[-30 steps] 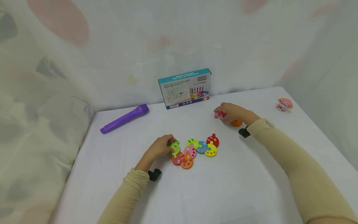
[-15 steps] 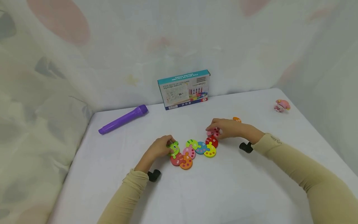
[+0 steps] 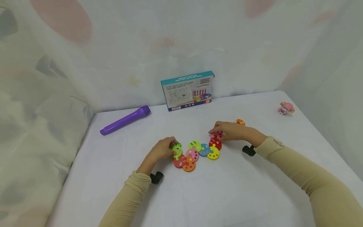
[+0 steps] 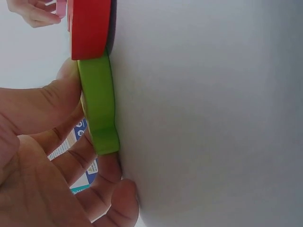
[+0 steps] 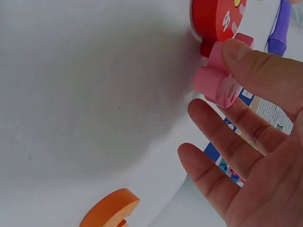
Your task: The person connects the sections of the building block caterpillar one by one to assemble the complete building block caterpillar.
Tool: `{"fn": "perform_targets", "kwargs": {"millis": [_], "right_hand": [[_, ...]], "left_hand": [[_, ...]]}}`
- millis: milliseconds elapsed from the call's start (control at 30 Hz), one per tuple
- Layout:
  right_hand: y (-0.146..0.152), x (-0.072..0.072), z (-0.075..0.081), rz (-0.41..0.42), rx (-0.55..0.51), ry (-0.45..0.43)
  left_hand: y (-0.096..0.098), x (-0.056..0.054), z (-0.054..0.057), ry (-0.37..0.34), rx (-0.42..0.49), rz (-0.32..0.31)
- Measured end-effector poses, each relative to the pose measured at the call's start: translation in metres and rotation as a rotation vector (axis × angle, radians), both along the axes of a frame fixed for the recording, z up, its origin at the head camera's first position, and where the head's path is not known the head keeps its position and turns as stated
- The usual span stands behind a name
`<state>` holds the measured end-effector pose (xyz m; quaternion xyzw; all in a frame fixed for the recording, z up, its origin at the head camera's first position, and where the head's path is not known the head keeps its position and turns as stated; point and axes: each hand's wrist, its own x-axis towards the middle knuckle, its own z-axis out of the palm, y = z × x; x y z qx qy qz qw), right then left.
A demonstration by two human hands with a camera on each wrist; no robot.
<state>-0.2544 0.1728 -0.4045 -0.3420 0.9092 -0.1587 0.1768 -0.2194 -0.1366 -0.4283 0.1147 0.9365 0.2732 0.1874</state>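
Note:
My left hand point(image 3: 163, 148) pinches the green caterpillar-head puzzle piece point(image 3: 177, 151), thumb on its face and fingers along its far edge. Joined to that head is a zigzag row of round numbered pieces, from the red 2 point(image 3: 179, 161) to the red 8 point(image 3: 214, 143). At the row's right end, my right hand point(image 3: 232, 130) holds a pink spotted puzzle piece point(image 5: 218, 82) between thumb and fingers. In the right wrist view, the pink piece looks tilted and meets the knob of the red 8. An orange piece marked 10 point(image 3: 241, 122) lies behind the right wrist, partly hidden.
A purple toy microphone point(image 3: 124, 121) lies at the back left of the white-covered table point(image 3: 221, 195). A bead-toy box point(image 3: 187, 91) stands against the backdrop. Near the right edge sits a small pink figure point(image 3: 286, 108).
My right hand has brought the pink piece forward and left to the red 8, uncovering part of the orange 10. Over the last half second it has hardly moved; my left hand stays on the green head.

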Motion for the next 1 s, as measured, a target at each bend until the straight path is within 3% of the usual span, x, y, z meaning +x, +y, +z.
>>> {"fn": "perform_targets", "kwargs": {"millis": [300, 533, 833, 1000], "right_hand": [[0.001, 0.0, 0.001, 0.007, 0.036, 0.03], [0.001, 0.001, -0.001, -0.023, 0.064, 0.04], [-0.002, 0.0, -0.005, 0.005, 0.146, 0.077], [0.015, -0.004, 0.002, -0.109, 0.097, 0.141]], "left_hand": [[-0.002, -0.001, -0.004, 0.031, -0.019, -0.012], [-0.002, 0.0, -0.002, 0.027, -0.017, -0.011], [-0.002, 0.0, -0.001, 0.02, -0.008, -0.001], [-0.002, 0.0, -0.003, 0.015, -0.005, 0.001]]}}
